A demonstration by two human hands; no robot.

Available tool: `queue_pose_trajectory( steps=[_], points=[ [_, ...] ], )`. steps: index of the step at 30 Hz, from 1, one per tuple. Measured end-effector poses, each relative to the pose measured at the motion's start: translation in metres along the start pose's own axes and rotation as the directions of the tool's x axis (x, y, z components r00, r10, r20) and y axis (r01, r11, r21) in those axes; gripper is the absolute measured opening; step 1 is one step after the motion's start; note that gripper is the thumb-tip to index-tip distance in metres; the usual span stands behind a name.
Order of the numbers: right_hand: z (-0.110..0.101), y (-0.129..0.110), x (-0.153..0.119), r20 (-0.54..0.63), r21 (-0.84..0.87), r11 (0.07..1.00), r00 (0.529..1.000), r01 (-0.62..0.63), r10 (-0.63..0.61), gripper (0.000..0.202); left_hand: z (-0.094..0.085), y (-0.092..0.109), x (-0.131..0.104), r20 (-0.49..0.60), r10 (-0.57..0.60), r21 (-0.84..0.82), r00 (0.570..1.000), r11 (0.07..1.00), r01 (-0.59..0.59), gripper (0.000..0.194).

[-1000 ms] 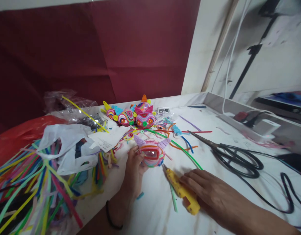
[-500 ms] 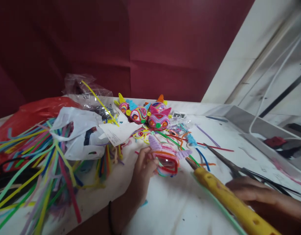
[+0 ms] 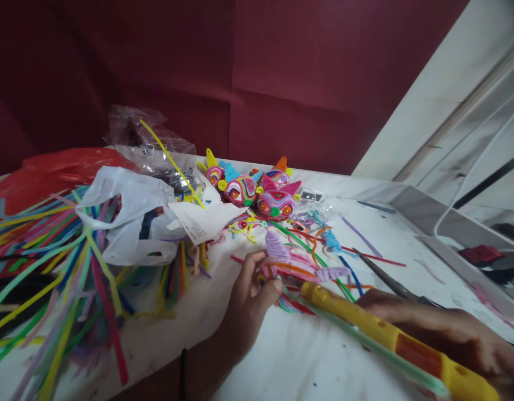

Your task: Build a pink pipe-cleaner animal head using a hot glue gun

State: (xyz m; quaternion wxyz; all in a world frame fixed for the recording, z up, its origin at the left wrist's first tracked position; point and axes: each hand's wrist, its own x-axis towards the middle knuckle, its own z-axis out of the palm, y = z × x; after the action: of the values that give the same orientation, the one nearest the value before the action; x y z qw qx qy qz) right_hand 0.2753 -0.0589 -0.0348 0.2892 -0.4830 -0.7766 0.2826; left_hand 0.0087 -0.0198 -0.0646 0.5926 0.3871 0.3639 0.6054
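In my left hand (image 3: 252, 295) is a pink and orange pipe-cleaner animal head (image 3: 292, 264) with lilac ears, pinched at its left side between thumb and fingers. My right hand (image 3: 432, 328) is closed round a soldering iron (image 3: 361, 317) with a perforated yellow handle and a brown-orange inset. The iron's front end reaches the open underside of the head; its tip is hidden there. Along the handle runs a pale green stick (image 3: 377, 342), its far end also by the head. Whether my right hand holds that stick too I cannot tell.
Several finished colourful animal heads (image 3: 277, 200) stand at the back. A pair of scissors (image 3: 390, 281) lies behind my right hand. Bundled pipe cleaners (image 3: 93, 267), a white plastic bag (image 3: 127, 195) and a red bag (image 3: 64, 170) fill the left. A grey tray (image 3: 427, 214) borders the right.
The soldering iron and pale green stick have moved left and up to the head with my right hand. The head has tilted, so its red-rimmed opening is now mostly covered.
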Motion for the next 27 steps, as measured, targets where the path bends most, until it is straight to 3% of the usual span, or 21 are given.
queue_pose_trajectory(
  steps=[3,8,17,22,27],
  points=[
    [-0.002,-0.011,0.007,0.031,0.272,0.954,0.992,-0.129,0.125,0.040,0.001,-0.001,0.000,-0.001,0.021,-0.014,1.000,1.000,-0.021,0.035],
    [-0.004,-0.032,0.021,0.179,0.425,0.854,0.952,-0.301,0.247,0.039,0.002,0.000,-0.002,0.019,0.025,-0.007,1.000,1.000,-0.025,0.034],
    [-0.007,-0.029,0.020,0.156,0.343,0.894,0.956,-0.287,0.247,0.044,-0.001,0.003,-0.003,0.071,0.001,0.019,0.997,1.000,-0.003,0.035],
    [-0.005,-0.019,0.013,0.056,0.294,0.922,0.968,-0.251,0.245,0.045,0.001,0.002,-0.003,0.031,0.011,-0.003,0.999,1.000,-0.011,0.034],
    [-0.006,-0.021,0.016,0.142,0.275,0.909,0.948,-0.313,0.284,0.046,0.002,0.003,-0.003,0.023,-0.003,0.002,1.000,1.000,0.003,0.032]
  ],
)
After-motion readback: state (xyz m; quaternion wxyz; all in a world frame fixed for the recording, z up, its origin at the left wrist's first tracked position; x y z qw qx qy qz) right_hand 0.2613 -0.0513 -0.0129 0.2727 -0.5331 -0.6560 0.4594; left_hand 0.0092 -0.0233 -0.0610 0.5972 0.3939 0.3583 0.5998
